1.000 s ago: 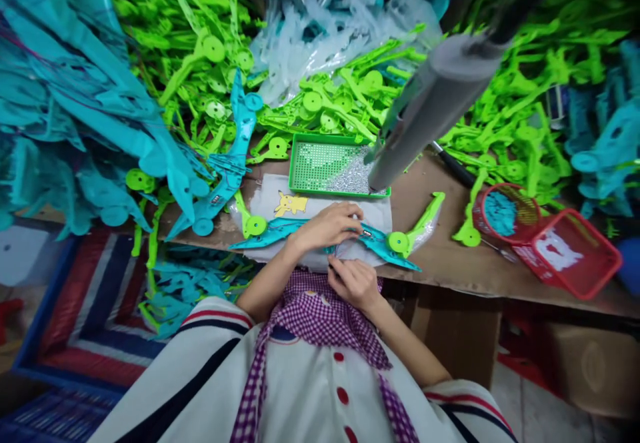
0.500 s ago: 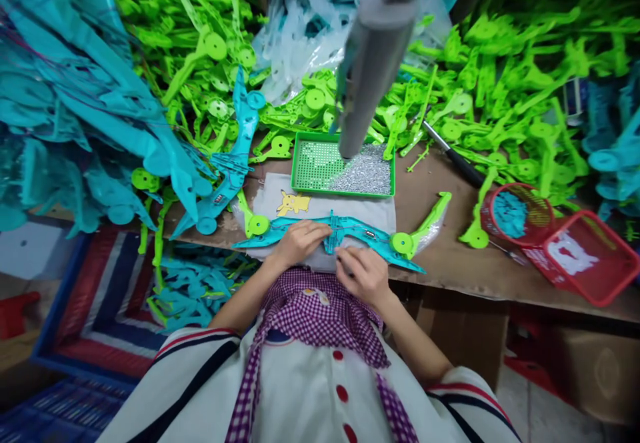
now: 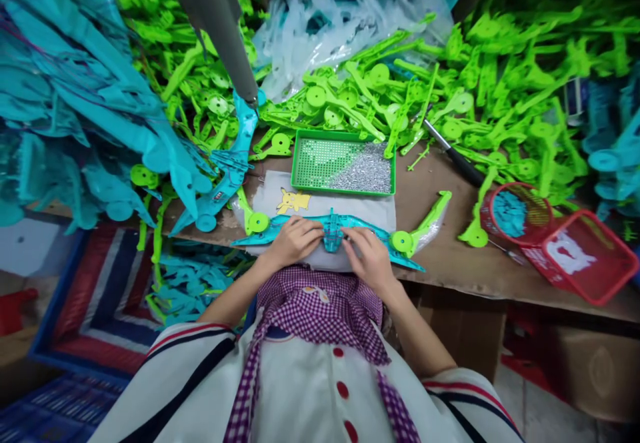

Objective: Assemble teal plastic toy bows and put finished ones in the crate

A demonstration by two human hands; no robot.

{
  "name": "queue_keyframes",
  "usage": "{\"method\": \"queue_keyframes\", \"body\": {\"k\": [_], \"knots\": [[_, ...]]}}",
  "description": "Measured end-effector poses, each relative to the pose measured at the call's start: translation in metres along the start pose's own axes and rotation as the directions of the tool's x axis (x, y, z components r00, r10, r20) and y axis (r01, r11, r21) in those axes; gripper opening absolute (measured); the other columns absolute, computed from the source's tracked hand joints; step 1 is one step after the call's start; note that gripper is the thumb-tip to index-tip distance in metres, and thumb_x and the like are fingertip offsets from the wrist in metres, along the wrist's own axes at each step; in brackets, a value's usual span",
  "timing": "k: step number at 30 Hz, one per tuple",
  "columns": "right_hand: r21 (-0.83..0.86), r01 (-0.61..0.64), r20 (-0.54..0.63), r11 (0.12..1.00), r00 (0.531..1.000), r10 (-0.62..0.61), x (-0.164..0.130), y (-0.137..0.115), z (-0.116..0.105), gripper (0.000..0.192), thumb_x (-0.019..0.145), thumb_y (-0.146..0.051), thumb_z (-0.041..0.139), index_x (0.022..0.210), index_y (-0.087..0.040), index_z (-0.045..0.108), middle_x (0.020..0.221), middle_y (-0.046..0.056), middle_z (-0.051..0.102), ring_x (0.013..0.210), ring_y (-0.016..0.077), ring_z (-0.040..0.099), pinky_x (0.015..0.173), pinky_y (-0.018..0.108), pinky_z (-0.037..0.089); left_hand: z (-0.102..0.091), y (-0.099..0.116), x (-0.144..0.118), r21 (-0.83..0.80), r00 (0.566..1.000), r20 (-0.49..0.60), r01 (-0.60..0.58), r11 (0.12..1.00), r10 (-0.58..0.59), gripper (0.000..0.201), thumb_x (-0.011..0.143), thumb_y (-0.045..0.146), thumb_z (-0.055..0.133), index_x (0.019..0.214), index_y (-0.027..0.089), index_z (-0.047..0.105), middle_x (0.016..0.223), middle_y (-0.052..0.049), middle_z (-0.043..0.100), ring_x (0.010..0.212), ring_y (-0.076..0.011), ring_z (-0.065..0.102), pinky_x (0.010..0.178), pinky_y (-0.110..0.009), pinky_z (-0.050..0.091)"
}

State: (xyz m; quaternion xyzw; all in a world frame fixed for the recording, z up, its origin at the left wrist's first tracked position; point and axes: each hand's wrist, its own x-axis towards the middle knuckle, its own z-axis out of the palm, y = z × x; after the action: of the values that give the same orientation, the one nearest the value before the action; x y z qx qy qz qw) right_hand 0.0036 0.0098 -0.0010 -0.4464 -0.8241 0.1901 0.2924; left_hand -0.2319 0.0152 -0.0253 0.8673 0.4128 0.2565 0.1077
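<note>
A teal plastic toy bow (image 3: 332,235) with green wheels at its ends lies across a white cloth (image 3: 280,196) at the table's near edge. My left hand (image 3: 294,240) presses on the bow just left of its centre grip. My right hand (image 3: 368,256) rests on it just right of the grip. Both hands grip the bow with fingers curled over it. Behind the bow stands a green tray (image 3: 305,160) holding small silver screws (image 3: 364,175).
Heaps of green (image 3: 500,76) and teal (image 3: 70,96) plastic bow parts crowd the back and sides. A grey hanging tool (image 3: 215,23) dangles at upper left. Two red mesh baskets (image 3: 580,256) sit at right. A dark-handled tool (image 3: 453,156) lies beside the tray.
The grey hanging tool swung from right to upper left. My right hand moved up from the table edge onto the bow; my left hand slid to the left of the grip.
</note>
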Motion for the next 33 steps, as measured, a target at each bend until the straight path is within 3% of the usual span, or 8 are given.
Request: {"method": "queue_keyframes", "body": {"k": [4, 10, 16, 20, 24, 28, 30, 33], "knots": [[0.013, -0.082, 0.413, 0.997, 0.908, 0.07, 0.055, 0.025, -0.017, 0.034, 0.104, -0.035, 0.038, 0.118, -0.022, 0.066, 0.107, 0.008, 0.068, 0.096, 0.0208, 0.065, 0.083, 0.035, 0.051, 0.005, 0.007, 0.0, 0.046, 0.998, -0.05, 0.037, 0.998, -0.035, 0.014, 0.097, 0.021, 0.057, 0.097, 0.019, 0.071, 0.1, -0.005, 0.076, 0.087, -0.0168, 0.068, 0.082, -0.034, 0.046], [0.062, 0.135, 0.791, 0.989, 0.598, -0.131, 0.145, 0.024, -0.014, 0.023, 0.096, -0.027, 0.053, 0.091, -0.02, 0.074, 0.09, 0.007, 0.071, 0.079, 0.0173, 0.059, 0.074, 0.031, 0.041, 0.007, 0.016, 0.002, 0.125, 0.99, -0.128, -0.041, 0.991, 0.057, 0.009, 0.095, 0.019, 0.06, 0.094, 0.017, 0.069, 0.094, -0.005, 0.074, 0.08, -0.0169, 0.065, 0.075, -0.033, 0.045], [0.065, 0.233, 0.954, 0.97, 0.27, -0.129, 0.194, -0.014, 0.017, 0.009, 0.08, -0.014, 0.068, 0.079, -0.016, 0.077, 0.064, 0.002, 0.064, 0.06, 0.0135, 0.05, 0.065, 0.031, 0.035, 0.004, 0.022, 0.0, 0.148, 0.991, -0.123, -0.036, 0.988, 0.055, 0.013, 0.095, 0.017, 0.058, 0.101, 0.017, 0.07, 0.104, -0.011, 0.074, 0.091, -0.0208, 0.068, 0.075, -0.035, 0.048], [0.09, 0.18, 0.982, 0.98, 0.148, -0.117, 0.205, -0.02, 0.037, 0.017, 0.08, -0.005, 0.061, 0.077, -0.015, 0.074, 0.049, -0.004, 0.053, 0.053, 0.0112, 0.046, 0.062, 0.03, 0.036, 0.001, 0.028, 0.007, 0.111, 0.987, -0.027, -0.157, 0.981, 0.161, 0.02, 0.098, 0.013, 0.05, 0.105, 0.016, 0.069, 0.117, -0.011, 0.073, 0.109, -0.0219, 0.067, 0.088, -0.038, 0.052], [0.147, 0.096, 0.953, 0.984, 0.251, -0.167, 0.205, -0.014, 0.03, 0.017, 0.086, -0.01, 0.057, 0.088, -0.014, 0.073, 0.058, -0.002, 0.061, 0.056, 0.0115, 0.053, 0.063, 0.029, 0.039, -0.003, 0.032, 0.019, 0.161, 0.975, 0.071, -0.219, 0.962, 0.21, 0.023, 0.098, 0.009, 0.045, 0.102, 0.015, 0.067, 0.121, -0.011, 0.072, 0.109, -0.0195, 0.067, 0.092, -0.036, 0.051], [0.226, 0.1, 0.692, 0.969, 0.684, -0.232, 0.171, -0.006, -0.013, 0.02, 0.095, -0.022, 0.054, 0.108, -0.015, 0.069, 0.098, 0.007, 0.072, 0.086, 0.0152, 0.061, 0.079, 0.029, 0.042, -0.01, 0.029, 0.023, 0.183, 0.996, 0.086, -0.049, 0.982, 0.034, 0.019, 0.099, 0.016, 0.047, 0.097, 0.017, 0.065, 0.099, -0.008, 0.076, 0.087, -0.0188, 0.069, 0.08, -0.035, 0.049], [0.226, 0.053, 0.508, 0.973, 0.846, -0.164, 0.135, -0.003, -0.032, 0.022, 0.1, -0.029, 0.05, 0.108, -0.017, 0.067, 0.102, 0.007, 0.071, 0.091, 0.0159, 0.061, 0.081, 0.029, 0.042, -0.012, 0.029, 0.023, 0.136, 0.996, 0.041, 0.074, 0.988, -0.08, 0.018, 0.099, 0.019, 0.048, 0.094, 0.017, 0.064, 0.088, -0.007, 0.074, 0.079, -0.0192, 0.068, 0.077, -0.035, 0.049], [0.265, -0.042, 0.471, 0.963, 0.878, -0.091, 0.07, -0.001, -0.034, 0.019, 0.099, -0.032, 0.052, 0.098, -0.018, 0.066, 0.088, 0.004, 0.069, 0.079, 0.0145, 0.062, 0.073, 0.026, 0.044, -0.013, 0.029, 0.028, -0.069, 0.954, 0.015, 0.299, 0.952, -0.299, 0.011, 0.095, 0.021, 0.054, 0.09, 0.017, 0.063, 0.083, -0.005, 0.073, 0.076, -0.0188, 0.067, 0.074, -0.034, 0.049]]}}
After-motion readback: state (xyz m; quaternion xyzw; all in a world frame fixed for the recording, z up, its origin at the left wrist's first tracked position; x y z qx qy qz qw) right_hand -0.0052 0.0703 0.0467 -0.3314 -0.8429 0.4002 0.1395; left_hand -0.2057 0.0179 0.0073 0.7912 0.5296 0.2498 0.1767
